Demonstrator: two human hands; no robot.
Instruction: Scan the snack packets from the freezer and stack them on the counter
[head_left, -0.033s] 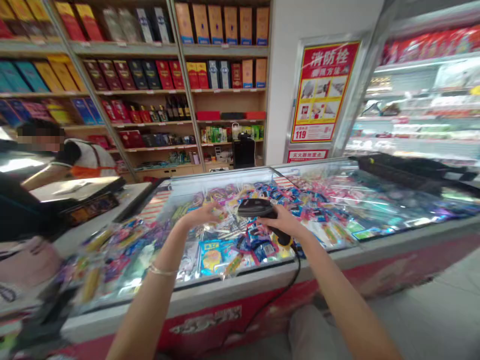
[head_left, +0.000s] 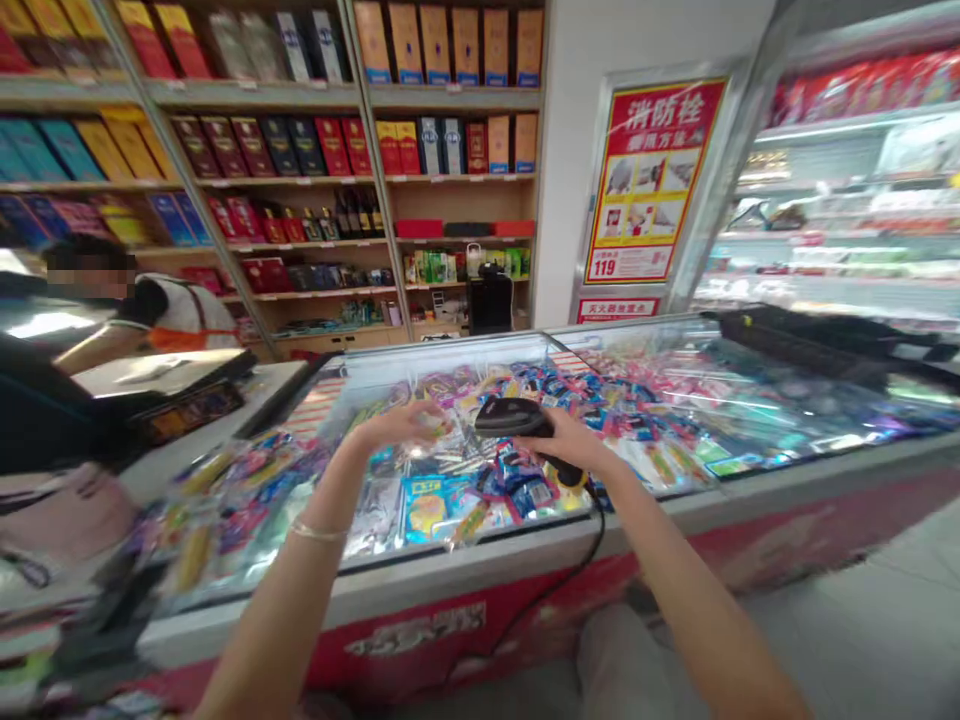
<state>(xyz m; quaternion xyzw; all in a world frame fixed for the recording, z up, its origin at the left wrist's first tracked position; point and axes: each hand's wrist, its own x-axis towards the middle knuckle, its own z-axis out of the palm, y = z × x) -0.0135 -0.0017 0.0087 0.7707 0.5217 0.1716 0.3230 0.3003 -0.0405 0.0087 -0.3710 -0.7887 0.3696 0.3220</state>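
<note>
My right hand (head_left: 566,440) grips the handle of a black barcode scanner (head_left: 511,416), its head pointing left. A black cable (head_left: 581,560) hangs from the handle down the front of the chest freezer (head_left: 442,552). My left hand (head_left: 409,425) is held out to the left of the scanner, palm turned towards it. Its fingers are curved and apart, and I see nothing clearly held in them. Below both hands lie many wrapped ice creams, among them a light blue packet (head_left: 427,508) and several dark blue and pink packets (head_left: 525,485).
At the left, a person (head_left: 176,310) leans over a counter (head_left: 277,385). A pink bag (head_left: 71,515) sits at the near left. Behind the freezer stand shelves of boxes and bottles (head_left: 292,180). A red fire hydrant sign (head_left: 652,180) hangs beside a lit display fridge (head_left: 832,220). Dark covers (head_left: 810,340) lie at right.
The whole view has shifted very slightly. Both hands keep nearly the same place, and the scanner stays in my right hand.
</note>
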